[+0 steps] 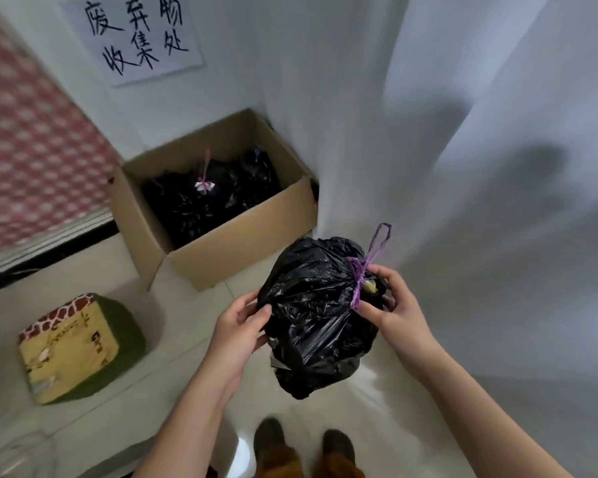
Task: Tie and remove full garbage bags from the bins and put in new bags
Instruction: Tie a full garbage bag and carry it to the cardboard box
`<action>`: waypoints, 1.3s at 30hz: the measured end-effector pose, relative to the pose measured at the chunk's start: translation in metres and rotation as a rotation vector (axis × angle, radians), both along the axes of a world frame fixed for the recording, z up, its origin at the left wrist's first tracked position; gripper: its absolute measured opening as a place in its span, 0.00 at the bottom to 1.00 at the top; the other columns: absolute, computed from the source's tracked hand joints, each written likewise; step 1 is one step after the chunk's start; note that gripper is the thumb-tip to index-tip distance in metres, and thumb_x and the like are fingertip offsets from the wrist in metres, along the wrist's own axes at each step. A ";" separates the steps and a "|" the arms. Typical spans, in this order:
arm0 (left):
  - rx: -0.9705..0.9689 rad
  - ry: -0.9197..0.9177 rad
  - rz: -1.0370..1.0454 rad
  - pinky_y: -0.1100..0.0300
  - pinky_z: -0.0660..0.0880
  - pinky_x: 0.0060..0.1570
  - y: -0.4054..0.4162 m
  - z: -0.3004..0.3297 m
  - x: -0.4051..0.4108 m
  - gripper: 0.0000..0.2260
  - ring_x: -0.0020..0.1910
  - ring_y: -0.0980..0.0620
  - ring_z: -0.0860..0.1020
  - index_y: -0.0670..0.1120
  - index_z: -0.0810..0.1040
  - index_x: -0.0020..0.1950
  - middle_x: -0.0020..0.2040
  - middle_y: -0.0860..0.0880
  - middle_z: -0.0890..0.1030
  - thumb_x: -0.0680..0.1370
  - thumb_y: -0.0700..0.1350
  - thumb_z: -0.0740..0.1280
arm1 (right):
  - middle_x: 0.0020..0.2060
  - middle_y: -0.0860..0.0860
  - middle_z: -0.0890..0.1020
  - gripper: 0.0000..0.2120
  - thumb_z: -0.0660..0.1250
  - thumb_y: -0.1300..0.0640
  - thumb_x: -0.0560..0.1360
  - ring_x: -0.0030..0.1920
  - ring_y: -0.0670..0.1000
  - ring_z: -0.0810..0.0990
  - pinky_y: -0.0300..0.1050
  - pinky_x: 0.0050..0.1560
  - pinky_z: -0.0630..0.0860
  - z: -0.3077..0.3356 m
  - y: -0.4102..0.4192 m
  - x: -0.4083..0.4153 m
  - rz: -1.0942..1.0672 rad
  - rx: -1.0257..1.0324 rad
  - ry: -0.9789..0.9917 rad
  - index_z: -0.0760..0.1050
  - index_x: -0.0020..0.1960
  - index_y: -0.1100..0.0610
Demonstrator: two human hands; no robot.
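Fingers of both hands, left hand (237, 327) and right hand (392, 305), gripped a tied black garbage bag (316, 312) held above the floor; the cardboard box (235, 251) of tied bags waited beyond, fresh liners unseen.

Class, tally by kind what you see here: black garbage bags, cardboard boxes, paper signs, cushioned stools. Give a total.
Black garbage bags: 3, one held bag and two in the box
Cardboard box: 1
Paper sign: 1
Cushioned stool: 1
Total: 6

bags in cardboard box (242, 246) partly hidden by walls; shoes (304, 446) blurred, cut off
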State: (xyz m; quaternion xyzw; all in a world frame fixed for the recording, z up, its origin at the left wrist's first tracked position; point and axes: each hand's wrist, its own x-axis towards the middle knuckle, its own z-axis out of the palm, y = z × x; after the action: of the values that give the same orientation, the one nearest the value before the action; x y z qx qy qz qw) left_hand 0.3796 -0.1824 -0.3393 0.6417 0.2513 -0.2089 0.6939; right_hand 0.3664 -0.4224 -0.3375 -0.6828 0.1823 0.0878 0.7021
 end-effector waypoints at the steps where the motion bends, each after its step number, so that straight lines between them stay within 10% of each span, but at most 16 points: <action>1: 0.007 0.015 0.020 0.59 0.78 0.47 0.013 -0.002 0.014 0.12 0.50 0.57 0.83 0.57 0.77 0.57 0.51 0.57 0.84 0.79 0.41 0.66 | 0.48 0.46 0.83 0.24 0.74 0.66 0.71 0.47 0.47 0.84 0.38 0.42 0.80 -0.003 0.013 0.019 0.019 -0.002 0.008 0.76 0.59 0.42; 18: -0.014 0.035 0.074 0.49 0.74 0.62 0.237 -0.019 0.323 0.16 0.60 0.50 0.78 0.56 0.73 0.66 0.61 0.53 0.80 0.79 0.48 0.66 | 0.55 0.46 0.82 0.24 0.76 0.64 0.69 0.60 0.51 0.78 0.54 0.62 0.75 -0.033 0.248 0.346 0.034 -0.035 -0.060 0.76 0.56 0.39; 24: -0.096 0.017 0.110 0.58 0.73 0.53 0.255 -0.063 0.409 0.10 0.60 0.56 0.76 0.62 0.74 0.60 0.58 0.59 0.79 0.80 0.50 0.65 | 0.59 0.44 0.80 0.22 0.75 0.62 0.70 0.63 0.48 0.76 0.61 0.68 0.67 -0.075 0.273 0.430 0.027 -0.115 -0.095 0.75 0.58 0.43; 33: -0.195 0.191 0.114 0.59 0.74 0.51 0.239 -0.188 0.484 0.11 0.58 0.53 0.78 0.58 0.75 0.61 0.58 0.57 0.80 0.78 0.52 0.65 | 0.59 0.47 0.79 0.22 0.75 0.63 0.70 0.57 0.40 0.77 0.38 0.60 0.73 -0.206 0.268 0.484 -0.040 -0.173 -0.002 0.75 0.60 0.50; 39: -0.163 0.222 0.061 0.55 0.76 0.55 0.232 -0.238 0.492 0.10 0.55 0.51 0.81 0.55 0.78 0.61 0.54 0.55 0.83 0.80 0.50 0.64 | 0.58 0.50 0.80 0.21 0.73 0.66 0.71 0.60 0.53 0.77 0.61 0.63 0.74 -0.246 0.248 0.477 -0.097 -0.158 0.077 0.74 0.60 0.50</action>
State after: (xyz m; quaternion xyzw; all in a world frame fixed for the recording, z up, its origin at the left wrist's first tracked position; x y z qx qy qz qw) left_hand 0.8719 0.0493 -0.5770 0.5483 0.3280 -0.2770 0.7177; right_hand 0.8432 -0.1745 -0.5834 -0.7224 0.2482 0.0653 0.6421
